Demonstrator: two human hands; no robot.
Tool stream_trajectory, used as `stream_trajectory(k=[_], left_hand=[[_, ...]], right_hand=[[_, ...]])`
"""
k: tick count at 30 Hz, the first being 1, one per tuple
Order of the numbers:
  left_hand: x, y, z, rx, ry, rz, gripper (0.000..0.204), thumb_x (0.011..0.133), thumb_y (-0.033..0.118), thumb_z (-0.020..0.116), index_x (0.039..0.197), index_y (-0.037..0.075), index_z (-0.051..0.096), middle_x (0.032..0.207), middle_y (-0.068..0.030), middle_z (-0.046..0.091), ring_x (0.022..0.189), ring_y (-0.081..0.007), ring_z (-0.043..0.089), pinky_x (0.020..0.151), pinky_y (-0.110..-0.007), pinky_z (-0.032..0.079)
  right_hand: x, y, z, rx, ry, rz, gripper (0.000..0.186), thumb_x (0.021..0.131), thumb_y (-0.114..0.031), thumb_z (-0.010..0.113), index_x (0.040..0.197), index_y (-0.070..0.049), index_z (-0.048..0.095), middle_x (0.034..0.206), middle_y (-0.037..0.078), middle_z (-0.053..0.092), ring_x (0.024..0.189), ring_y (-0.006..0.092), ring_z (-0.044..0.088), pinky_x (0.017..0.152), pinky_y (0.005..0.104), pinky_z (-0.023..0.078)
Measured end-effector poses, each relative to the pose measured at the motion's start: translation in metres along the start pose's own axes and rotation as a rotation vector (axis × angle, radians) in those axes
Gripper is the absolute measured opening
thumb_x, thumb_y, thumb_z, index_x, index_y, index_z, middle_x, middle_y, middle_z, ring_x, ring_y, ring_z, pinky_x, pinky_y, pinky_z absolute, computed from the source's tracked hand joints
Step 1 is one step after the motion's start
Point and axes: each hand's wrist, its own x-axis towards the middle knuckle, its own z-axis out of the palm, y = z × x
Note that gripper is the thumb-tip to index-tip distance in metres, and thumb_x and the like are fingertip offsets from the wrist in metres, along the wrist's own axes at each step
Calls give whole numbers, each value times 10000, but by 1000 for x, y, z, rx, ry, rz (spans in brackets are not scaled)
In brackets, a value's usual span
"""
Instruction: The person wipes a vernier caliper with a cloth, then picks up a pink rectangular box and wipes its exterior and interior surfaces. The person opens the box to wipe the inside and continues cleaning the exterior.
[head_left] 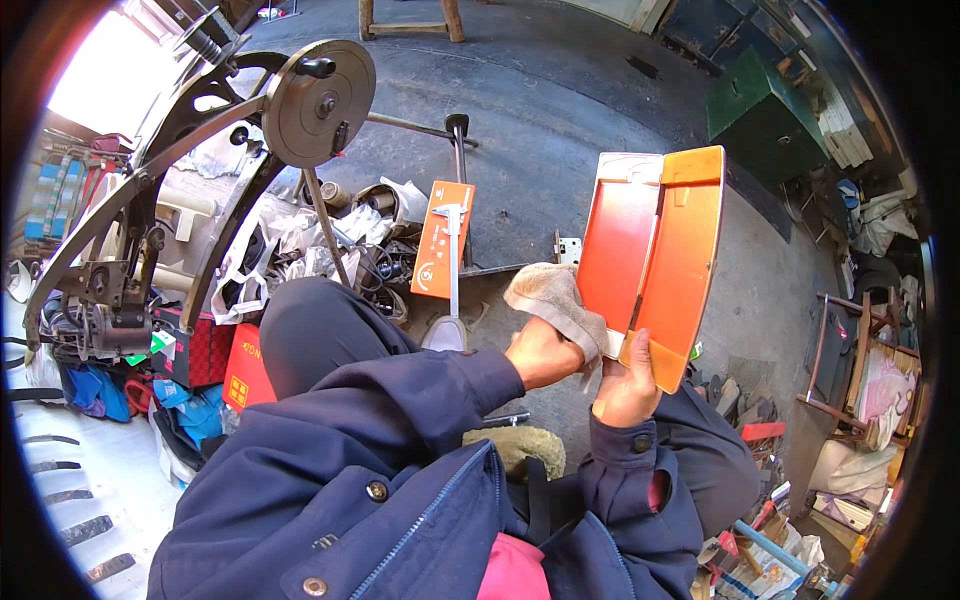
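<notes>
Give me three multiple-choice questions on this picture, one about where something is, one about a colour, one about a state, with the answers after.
1. Where does the caliper lie?
A. on the orange box
B. in the open case
C. on the green cabinet

2. What colour is the open case?
A. blue
B. orange
C. white

3. What does the left hand hold?
A. a cloth
B. a hammer
C. nothing

Answers: 1 A, it rests across the box by the knee; 2 B, both halves are orange; 3 A, the left hand presses the cloth against the case, held by the right hand.
</notes>
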Motion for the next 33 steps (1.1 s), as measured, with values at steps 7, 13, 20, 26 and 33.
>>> stream_trajectory(k=[7, 13, 20, 26, 33], left_hand=[[11, 9, -1, -16, -147, 103, 460, 766, 83, 714, 1167, -36, 524, 1063, -145, 632, 966, -269, 619, 885, -394, 485], [13, 27, -6, -278, -67, 75, 409, 762, 21, 679, 1130, -61, 521, 1020, -128, 655, 831, -207, 641, 732, -334, 541], [6, 9, 0, -293, 118, -7, 365, 699, 50, 705, 1020, -67, 576, 888, -141, 636, 833, -218, 629, 725, -341, 536], [4, -18, 4, -33, 174, 228, 386, 722, 95, 707, 1059, -47, 585, 1000, -186, 619, 939, -370, 602, 906, -412, 469], [3, -16, -5, -177, 7, 26, 369, 786, 75, 686, 1143, 40, 601, 1033, -116, 648, 959, -283, 619, 891, -398, 482]], right_hand=[[-3, 1, -1, -133, -61, -48, 448, 1034, -223, 531, 1410, 10, 457, 1356, 145, 556, 1211, 267, 572, 995, 413, 476], [-6, 4, -7, -241, -130, -8, 425, 1040, -236, 524, 1381, 17, 494, 1319, 133, 580, 1162, 230, 583, 961, 358, 476], [-3, 2, -5, -103, -114, 2, 426, 1028, -261, 541, 1353, 9, 489, 1262, 153, 606, 1048, 270, 635, 822, 408, 541], [-3, -4, 0, 97, -95, 53, 499, 1021, -243, 552, 1433, -1, 411, 1387, 157, 528, 1215, 323, 574, 985, 482, 491], [4, -6, -1, 145, 6, 87, 504, 1013, -230, 559, 1445, -24, 400, 1384, 152, 526, 1222, 338, 570, 1000, 536, 482]])
